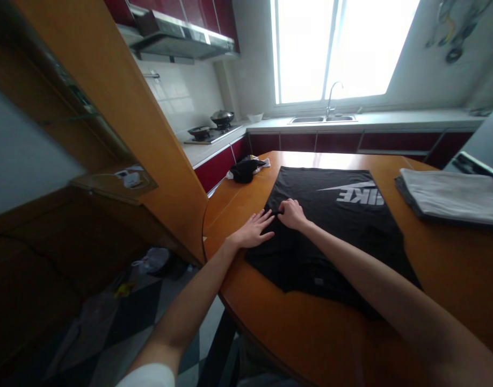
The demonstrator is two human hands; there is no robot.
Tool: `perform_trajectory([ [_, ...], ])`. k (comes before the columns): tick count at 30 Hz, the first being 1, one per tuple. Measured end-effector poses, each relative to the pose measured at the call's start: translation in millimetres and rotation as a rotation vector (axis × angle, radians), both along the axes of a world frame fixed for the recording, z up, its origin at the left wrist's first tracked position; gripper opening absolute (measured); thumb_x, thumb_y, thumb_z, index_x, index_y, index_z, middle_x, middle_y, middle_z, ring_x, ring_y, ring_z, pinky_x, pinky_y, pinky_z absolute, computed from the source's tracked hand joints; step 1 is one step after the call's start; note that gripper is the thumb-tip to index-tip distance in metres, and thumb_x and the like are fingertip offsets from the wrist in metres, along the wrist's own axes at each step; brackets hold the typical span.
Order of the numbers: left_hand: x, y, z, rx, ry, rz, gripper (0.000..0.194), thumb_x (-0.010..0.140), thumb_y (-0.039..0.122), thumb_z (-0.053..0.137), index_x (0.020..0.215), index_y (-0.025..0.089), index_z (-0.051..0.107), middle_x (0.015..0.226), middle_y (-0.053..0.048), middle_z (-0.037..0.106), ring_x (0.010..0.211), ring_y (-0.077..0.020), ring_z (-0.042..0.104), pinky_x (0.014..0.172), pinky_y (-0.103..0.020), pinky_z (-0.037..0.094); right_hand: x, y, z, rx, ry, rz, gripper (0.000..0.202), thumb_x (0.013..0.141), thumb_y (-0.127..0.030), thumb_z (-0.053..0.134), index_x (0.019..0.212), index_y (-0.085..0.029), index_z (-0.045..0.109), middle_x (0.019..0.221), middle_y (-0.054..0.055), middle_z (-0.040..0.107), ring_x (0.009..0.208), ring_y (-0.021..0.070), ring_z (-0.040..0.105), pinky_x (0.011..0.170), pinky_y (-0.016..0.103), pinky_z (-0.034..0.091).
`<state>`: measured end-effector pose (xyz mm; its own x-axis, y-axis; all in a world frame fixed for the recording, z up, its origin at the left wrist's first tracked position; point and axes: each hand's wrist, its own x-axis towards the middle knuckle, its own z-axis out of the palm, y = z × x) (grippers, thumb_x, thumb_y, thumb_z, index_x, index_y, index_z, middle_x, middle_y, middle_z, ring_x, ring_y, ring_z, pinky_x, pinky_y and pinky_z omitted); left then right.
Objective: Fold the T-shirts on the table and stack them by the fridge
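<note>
A black T-shirt (331, 215) with a white printed logo lies spread on the wooden table, its collar end toward me and the lettering upside down from my side. My left hand (253, 230) rests with fingers spread over the shirt's left edge, near the sleeve. Just right of it, my right hand (291, 213) has its fingers closed on a small fold of the black fabric. A small pale label shows near the collar.
Folded grey and dark cloths (451, 196) are stacked at the table's right side. A black bundle (245, 169) lies at its far left edge. Beyond the wooden table (246, 285) are a counter with a sink (323, 119) and a stove (210, 135) holding pans. A wooden partition (166, 161) stands left.
</note>
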<state>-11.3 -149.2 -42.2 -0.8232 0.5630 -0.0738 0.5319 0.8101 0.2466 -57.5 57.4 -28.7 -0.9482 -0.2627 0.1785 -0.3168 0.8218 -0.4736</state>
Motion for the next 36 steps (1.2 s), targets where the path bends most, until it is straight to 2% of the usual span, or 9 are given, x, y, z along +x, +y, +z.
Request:
perform_trajectory([
  [4, 1, 0, 1.1, 0.045, 0.0, 0.005, 0.088, 0.098, 0.07, 0.035, 0.164, 0.027, -0.003, 0.17, -0.003, -0.002, 0.157, -0.0269, -0.003, 0.126, -0.048, 0.006, -3, -5, 0.6, -0.174, -0.078, -0.036, 0.019, 0.087, -0.017, 0.059, 0.105, -0.021, 0.063, 0.1, 0.006, 0.071, 0.091, 0.0191, 0.065, 0.079, 0.028, 0.048],
  [7, 2, 1, 1.4, 0.038, -0.018, 0.027, 0.087, 0.099, 0.07, 0.029, 0.163, 0.024, -0.009, 0.17, -0.004, -0.004, 0.157, -0.0251, -0.004, 0.126, -0.047, 0.004, 0, -8, 1.6, -0.179, -0.113, -0.078, 0.027, 0.086, -0.014, 0.059, 0.112, -0.021, 0.061, 0.105, 0.007, 0.072, 0.096, 0.0204, 0.067, 0.08, 0.027, 0.048],
  [12, 2, 4, 0.2, -0.034, -0.021, 0.013, 0.077, 0.101, 0.069, 0.025, 0.164, 0.027, 0.01, 0.17, -0.004, 0.001, 0.157, -0.0264, -0.003, 0.126, -0.051, 0.002, 16, -10, 7.4, -0.032, -0.107, -0.077, 0.039, 0.09, -0.015, 0.057, 0.129, -0.02, 0.056, 0.118, 0.014, 0.069, 0.104, 0.0272, 0.068, 0.082, 0.032, 0.05],
  [16, -2, 2, -0.6, 0.129, 0.026, 0.037, 0.067, 0.104, 0.059, 0.027, 0.162, 0.026, 0.025, 0.169, -0.004, 0.017, 0.157, -0.0243, 0.009, 0.127, -0.048, 0.011, 35, -9, 14.4, 0.191, 0.019, -0.082, 0.037, 0.093, -0.012, 0.046, 0.127, -0.015, 0.059, 0.13, 0.021, 0.061, 0.111, 0.0325, 0.064, 0.088, 0.039, 0.05],
  [22, -9, 2, 3.8, 0.439, 0.278, 0.244, 0.057, 0.104, 0.035, 0.028, 0.154, 0.013, 0.041, 0.158, -0.01, 0.045, 0.147, -0.0185, 0.04, 0.123, -0.036, 0.03, 54, -4, 1.5, 0.216, 0.164, 0.127, 0.054, 0.1, -0.021, 0.035, 0.152, -0.011, 0.041, 0.162, 0.017, 0.036, 0.15, 0.0292, 0.029, 0.119, 0.046, 0.026],
  [25, -8, 4, 3.7, 0.353, 0.248, 0.174, 0.054, 0.104, 0.04, 0.03, 0.145, 0.016, 0.054, 0.152, -0.008, 0.052, 0.147, -0.0205, 0.039, 0.124, -0.038, 0.029, 54, -5, -14.3, 0.231, 0.047, 0.148, 0.06, 0.103, -0.032, 0.033, 0.157, -0.009, 0.033, 0.167, 0.016, 0.024, 0.155, 0.03, 0.018, 0.123, 0.054, 0.016],
  [28, -5, 4, -0.8, 0.188, 0.149, 0.105, 0.056, 0.105, 0.047, 0.03, 0.149, 0.02, 0.05, 0.161, -0.006, 0.04, 0.153, -0.0256, 0.027, 0.125, -0.048, 0.021, 52, -7, -23.8, 0.229, -0.013, 0.132, 0.062, 0.104, -0.038, 0.031, 0.159, -0.009, 0.03, 0.168, 0.016, 0.019, 0.155, 0.0299, 0.015, 0.123, 0.057, 0.012],
  [32, -5, 0, -6.2, 0.049, 0.072, 0.115, 0.059, 0.104, 0.055, 0.032, 0.157, 0.028, 0.037, 0.168, -0.003, 0.023, 0.156, -0.0299, 0.016, 0.124, -0.057, 0.015, 52, -7, -22.8, 0.206, -0.021, 0.116, 0.064, 0.104, -0.04, 0.033, 0.16, -0.011, 0.027, 0.168, 0.016, 0.015, 0.156, 0.0284, 0.012, 0.122, 0.058, 0.011],
  [36, -5, -2, -4.9, 0.046, 0.088, 0.115, 0.061, 0.104, 0.057, 0.032, 0.156, 0.027, 0.04, 0.167, -0.005, 0.027, 0.155, -0.0308, 0.018, 0.123, -0.055, 0.02, 56, -1, -16.3, 0.186, -0.008, 0.102, 0.063, 0.104, -0.039, 0.032, 0.16, -0.011, 0.028, 0.168, 0.016, 0.015, 0.156, 0.0287, 0.011, 0.122, 0.061, 0.011],
])
